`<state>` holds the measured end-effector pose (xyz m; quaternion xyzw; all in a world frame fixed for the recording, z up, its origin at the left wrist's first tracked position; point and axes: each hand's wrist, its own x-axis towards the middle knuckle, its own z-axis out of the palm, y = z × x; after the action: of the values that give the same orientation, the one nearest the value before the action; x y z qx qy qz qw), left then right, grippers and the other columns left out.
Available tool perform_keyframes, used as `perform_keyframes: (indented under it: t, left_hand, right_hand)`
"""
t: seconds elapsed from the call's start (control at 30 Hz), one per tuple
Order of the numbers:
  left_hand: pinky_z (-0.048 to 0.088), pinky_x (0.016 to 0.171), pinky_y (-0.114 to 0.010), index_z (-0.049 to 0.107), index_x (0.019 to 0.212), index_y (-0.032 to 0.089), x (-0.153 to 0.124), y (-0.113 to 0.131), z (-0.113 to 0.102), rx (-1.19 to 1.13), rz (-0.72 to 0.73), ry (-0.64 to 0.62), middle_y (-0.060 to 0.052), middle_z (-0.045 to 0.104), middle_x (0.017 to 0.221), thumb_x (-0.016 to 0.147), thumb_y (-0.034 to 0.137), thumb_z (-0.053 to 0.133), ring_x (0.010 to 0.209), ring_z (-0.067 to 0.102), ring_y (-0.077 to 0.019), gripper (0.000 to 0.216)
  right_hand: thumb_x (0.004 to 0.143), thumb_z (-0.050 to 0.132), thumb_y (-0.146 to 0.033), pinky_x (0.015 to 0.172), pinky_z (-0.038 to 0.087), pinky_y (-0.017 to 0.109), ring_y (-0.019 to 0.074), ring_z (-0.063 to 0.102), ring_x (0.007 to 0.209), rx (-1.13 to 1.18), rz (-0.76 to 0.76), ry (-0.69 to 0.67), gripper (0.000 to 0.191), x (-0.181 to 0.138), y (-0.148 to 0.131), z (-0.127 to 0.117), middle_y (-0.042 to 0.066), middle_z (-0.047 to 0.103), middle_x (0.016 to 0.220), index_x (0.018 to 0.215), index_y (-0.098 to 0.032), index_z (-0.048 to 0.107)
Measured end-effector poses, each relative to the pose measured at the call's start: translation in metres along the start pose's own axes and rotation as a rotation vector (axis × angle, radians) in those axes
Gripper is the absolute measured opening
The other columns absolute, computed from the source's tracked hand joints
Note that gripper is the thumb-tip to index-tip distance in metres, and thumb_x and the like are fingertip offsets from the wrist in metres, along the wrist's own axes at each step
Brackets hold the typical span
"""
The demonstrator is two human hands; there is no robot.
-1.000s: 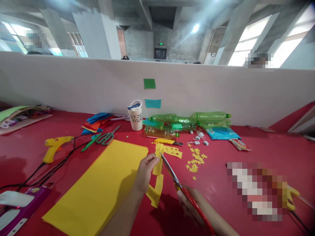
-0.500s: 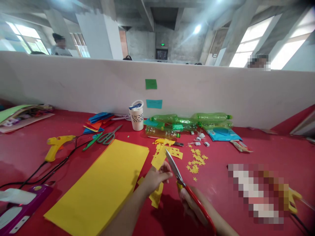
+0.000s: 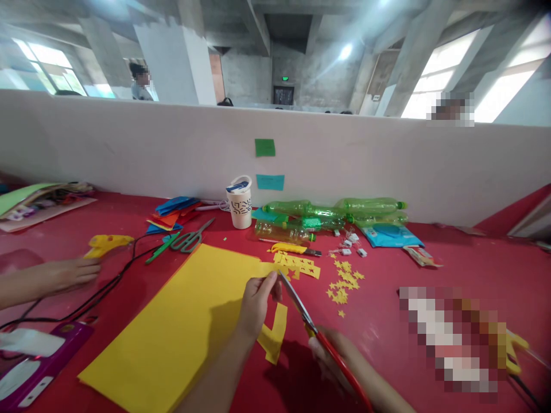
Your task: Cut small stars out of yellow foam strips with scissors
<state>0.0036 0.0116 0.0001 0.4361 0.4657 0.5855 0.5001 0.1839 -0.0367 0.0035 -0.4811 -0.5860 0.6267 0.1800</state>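
My left hand (image 3: 255, 307) pinches a strip of yellow paper (image 3: 274, 332) that hangs down from my fingers to the red table (image 3: 387, 292). My right hand (image 3: 340, 358) grips red-handled scissors (image 3: 316, 332), their blades open and pointing up-left at the paper beside my left fingertips. A large yellow sheet (image 3: 181, 327) lies flat just left of my left arm. Small yellow cut-out stars (image 3: 342, 281) and a punched yellow strip (image 3: 299, 264) lie beyond the scissors.
Another person's hand (image 3: 64, 274) reaches in from the left by a yellow glue gun (image 3: 105, 242) and its black cord. Grey scissors (image 3: 189, 238), coloured paper, a white cup (image 3: 239, 203) and green bottles (image 3: 336, 209) stand along the partition wall.
My left hand has lifted the yellow strip back up against the scissor blades. Another person's hand has come in from the left near the glue gun.
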Motion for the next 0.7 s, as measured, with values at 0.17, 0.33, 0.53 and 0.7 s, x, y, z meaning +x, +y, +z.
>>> perform_keyframes:
  t: [0.17, 0.33, 0.53, 0.7]
  left_hand:
    - [0.035, 0.054, -0.023, 0.053, 0.05, 0.015, 0.0, 0.001, -0.002, -0.004, -0.009, 0.036, 0.001, 0.05, 0.049, 0.077, 0.036, 0.05, 0.05, 0.046, -0.0104, 0.034]
    - [0.035, 0.055, -0.023, 0.053, 0.049, 0.015, 0.0, 0.002, -0.003, 0.007, 0.006, 0.015, 0.001, 0.049, 0.048, 0.078, 0.034, 0.048, 0.05, 0.046, -0.0102, 0.035]
    - [0.035, 0.053, -0.023, 0.052, 0.049, 0.015, 0.0, 0.0, -0.002, -0.049, -0.013, 0.023, 0.002, 0.048, 0.047, 0.076, 0.033, 0.05, 0.048, 0.045, -0.0098, 0.033]
    - [0.035, 0.053, -0.023, 0.053, 0.049, 0.014, 0.0, -0.001, -0.001, -0.054, -0.009, 0.03, 0.001, 0.049, 0.047, 0.076, 0.033, 0.05, 0.049, 0.045, -0.0099, 0.033]
  right_hand:
    - [0.079, 0.038, -0.06, 0.042, 0.027, 0.018, 0.0063, 0.032, 0.045, -0.046, -0.019, -0.039, 0.044, -0.003, -0.005, -0.003, -0.006, 0.034, 0.052, 0.066, -0.018, 0.037]
    - [0.078, 0.037, -0.062, 0.042, 0.026, 0.018, 0.0067, 0.034, 0.046, -0.046, -0.002, -0.062, 0.045, -0.006, -0.01, -0.005, -0.005, 0.035, 0.053, 0.068, -0.017, 0.04]
    - [0.078, 0.037, -0.061, 0.04, 0.024, 0.018, 0.0059, 0.03, 0.042, 0.012, -0.023, -0.093, 0.045, -0.008, -0.011, -0.003, -0.006, 0.035, 0.051, 0.07, -0.017, 0.041]
    - [0.078, 0.038, -0.061, 0.04, 0.023, 0.017, 0.0054, 0.027, 0.042, 0.074, 0.014, -0.082, 0.044, -0.009, -0.012, -0.002, -0.007, 0.033, 0.052, 0.07, -0.018, 0.04]
